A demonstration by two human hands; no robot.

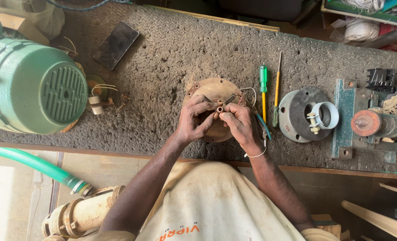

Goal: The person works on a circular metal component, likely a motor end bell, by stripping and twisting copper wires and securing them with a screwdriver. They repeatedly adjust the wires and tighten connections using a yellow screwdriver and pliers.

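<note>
Left hand (194, 120) and right hand (241, 122) – fingers of both pinched on 1 small tube (219, 109), over 1 round brown plate (212, 91) at bench centre. 2 screwdrivers (263, 87) at 3 o'clock, 1 grey disc (296, 107) beyond, 1 phone (116, 44) at 10, 1 green motor (31, 85) at 9.

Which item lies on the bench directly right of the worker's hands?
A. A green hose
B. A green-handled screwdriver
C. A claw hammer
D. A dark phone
B: the green-handled screwdriver lies just right of the right hand and the round brown plate; the phone sits far upper left.
</note>
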